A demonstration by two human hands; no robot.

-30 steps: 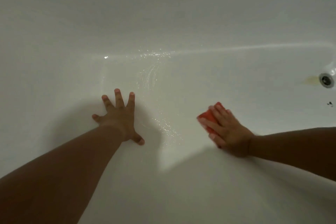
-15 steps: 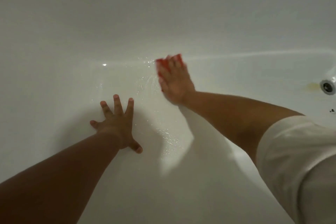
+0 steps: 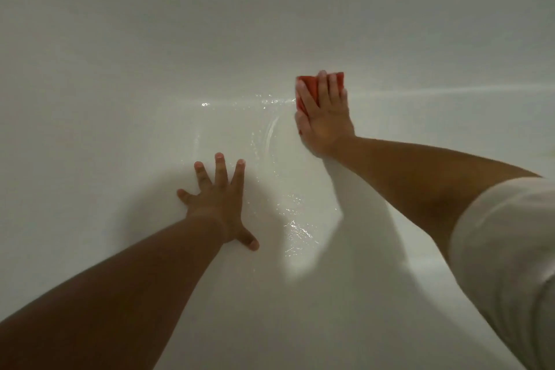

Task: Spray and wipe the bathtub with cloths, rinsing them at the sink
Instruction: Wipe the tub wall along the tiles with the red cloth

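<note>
Red-orange cloth [image 3: 309, 90] on plain white bathtub [image 3: 120, 69]; off-white sleeve [image 3: 507, 243].

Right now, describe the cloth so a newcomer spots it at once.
Start with the white glossy bathtub filling the view and follow the bright crease where its floor meets the far wall. The right hand presses flat there, and the small red cloth shows under its fingers. It is the only red thing; the left hand rests bare on the floor.
</note>
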